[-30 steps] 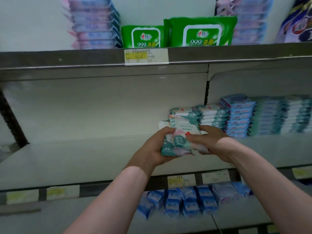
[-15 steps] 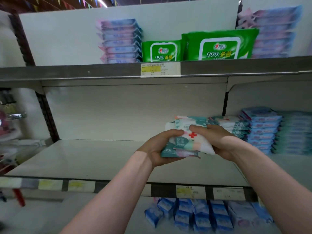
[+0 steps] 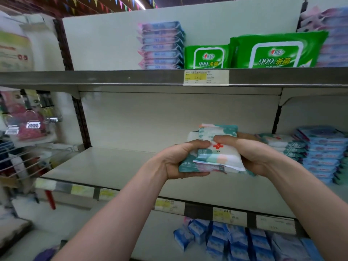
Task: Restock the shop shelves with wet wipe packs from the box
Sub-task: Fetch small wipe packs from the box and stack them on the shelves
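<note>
I hold a small stack of white and teal wet wipe packs [image 3: 214, 157] with a red cross on the top one, in front of the middle shelf [image 3: 113, 166]. My left hand [image 3: 180, 159] grips the stack's left end and my right hand [image 3: 252, 153] grips its right end, thumb on top. Behind my right hand, a pile of the same teal packs [image 3: 282, 144] lies on the shelf. The box is out of view.
Blue packs [image 3: 320, 153] are stacked at the shelf's right. The upper shelf [image 3: 113, 78] carries green packs [image 3: 278, 51] and a pink-blue stack [image 3: 162, 46]. Blue packs [image 3: 235, 240] fill the lower shelf. Hanging goods [image 3: 26, 121] and wire hooks are at the left.
The view has swung left and slightly up, showing more of the shelf's left part and the hanging goods. Both hands keep their hold on the stack, which stays in front of the shelf.
</note>
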